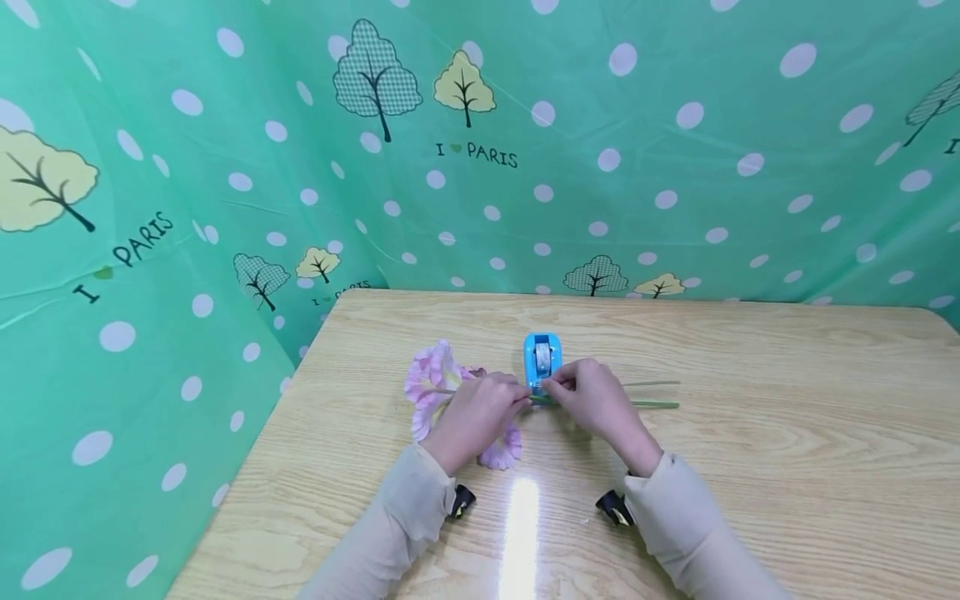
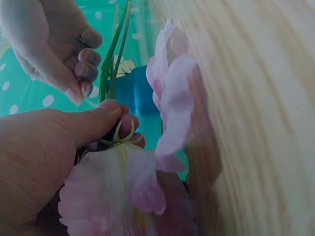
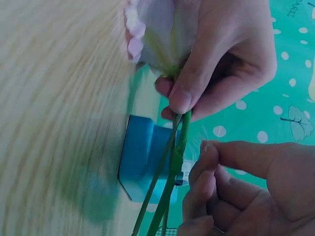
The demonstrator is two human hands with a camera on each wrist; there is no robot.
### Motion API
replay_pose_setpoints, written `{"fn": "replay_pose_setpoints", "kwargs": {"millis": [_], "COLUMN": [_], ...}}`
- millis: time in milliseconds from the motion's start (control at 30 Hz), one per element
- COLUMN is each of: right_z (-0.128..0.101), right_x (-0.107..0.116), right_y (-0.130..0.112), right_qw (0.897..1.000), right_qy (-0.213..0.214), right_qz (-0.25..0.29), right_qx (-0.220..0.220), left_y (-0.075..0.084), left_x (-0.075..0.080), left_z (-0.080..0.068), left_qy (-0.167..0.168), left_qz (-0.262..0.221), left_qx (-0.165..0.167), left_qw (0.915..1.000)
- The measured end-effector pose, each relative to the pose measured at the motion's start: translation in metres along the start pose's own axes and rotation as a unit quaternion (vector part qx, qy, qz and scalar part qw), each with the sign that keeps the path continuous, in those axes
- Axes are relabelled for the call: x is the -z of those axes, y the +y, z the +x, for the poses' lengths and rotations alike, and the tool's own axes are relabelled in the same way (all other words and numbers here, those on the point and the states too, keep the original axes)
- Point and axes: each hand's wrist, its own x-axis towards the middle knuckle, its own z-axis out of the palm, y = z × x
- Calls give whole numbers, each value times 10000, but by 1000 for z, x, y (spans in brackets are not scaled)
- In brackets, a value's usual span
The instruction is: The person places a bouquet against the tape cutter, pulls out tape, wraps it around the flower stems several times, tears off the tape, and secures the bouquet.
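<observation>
My left hand (image 1: 483, 412) pinches the green stems (image 3: 173, 169) of pink-purple artificial flowers (image 1: 431, 367) just below the blooms. The blooms lie to the left, partly under my left hand and wrist, and the stems (image 1: 654, 405) run right, past my other hand. My right hand (image 1: 596, 396) is beside the stems with thumb and forefinger pinched together. A faint strip of clear tape (image 3: 202, 133) shows at those fingertips in the right wrist view, close to the stems. Just behind both hands stands a blue tape dispenser (image 1: 542, 350) with a roll in it.
The wood-grain table (image 1: 787, 433) extends to the right and the front. Green polka-dot cloth (image 1: 660, 167) with printed trees hangs behind it and along the left. Black wrist devices (image 1: 615, 507) sit at both sleeve cuffs. A bright light reflection lies on the tabletop between the forearms.
</observation>
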Motion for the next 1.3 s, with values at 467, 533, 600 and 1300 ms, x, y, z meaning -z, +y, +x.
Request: {"fn": "replay_pose_setpoints", "kwargs": {"millis": [467, 533, 600, 1300], "right_z": [-6, -7, -8, -9], "right_x": [0, 1, 1, 5], "right_y": [-2, -3, -4, 0], "right_qw": [9996, 9994, 9993, 9968], "right_qy": [-285, -331, -366, -775], "right_qz": [15, 60, 114, 169], "right_qx": [35, 11, -44, -73], "left_y": [1, 1, 1, 4], "left_x": [-2, -1, -1, -3], "left_z": [1, 1, 1, 5], "left_qy": [55, 39, 17, 245], "left_qz": [-4, -25, -44, -428], "left_qx": [1, 23, 42, 136], "left_qw": [10000, 10000, 10000, 9987]}}
